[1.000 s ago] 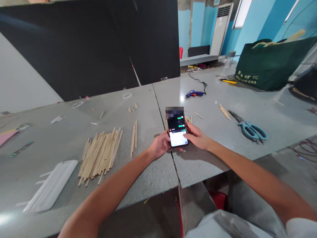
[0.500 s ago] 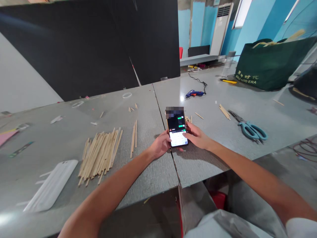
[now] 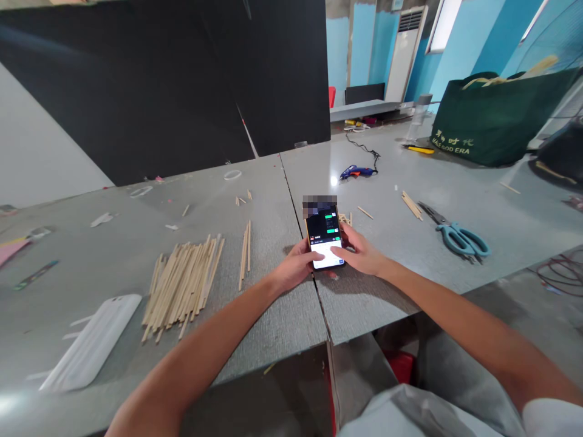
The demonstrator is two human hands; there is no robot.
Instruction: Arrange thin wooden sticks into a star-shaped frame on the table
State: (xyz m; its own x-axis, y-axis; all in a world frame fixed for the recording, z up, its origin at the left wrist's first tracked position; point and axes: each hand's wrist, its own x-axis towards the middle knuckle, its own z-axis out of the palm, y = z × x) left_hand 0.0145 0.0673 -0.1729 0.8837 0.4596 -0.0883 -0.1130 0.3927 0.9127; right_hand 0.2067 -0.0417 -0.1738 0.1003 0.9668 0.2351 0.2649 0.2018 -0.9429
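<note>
A smartphone [image 3: 324,227] with a lit screen is held upright above the seam of the grey table. A bright keyboard fills the lower part of its screen; the top is pixelated. My left hand [image 3: 296,265] grips its left edge, thumb over the keyboard. From the right side my right hand [image 3: 363,250] holds the other edge, its thumb also on the keyboard. The fingers behind the phone are mostly hidden. Short wooden stick pieces [image 3: 345,218] show just behind the phone, partly covered by it.
Left of my arms lie a pile of wooden sticks [image 3: 184,285], a few separate sticks [image 3: 245,254] and a white face mask [image 3: 93,343]. To the right are blue-handled scissors [image 3: 460,238], more sticks [image 3: 412,205], a blue glue gun [image 3: 358,172], a yellow cutter [image 3: 419,149] and a green bag [image 3: 496,124].
My left thumb has moved in over the phone's keyboard. My right thumb has shifted slightly left on the screen. Both hands keep hold of the phone.
</note>
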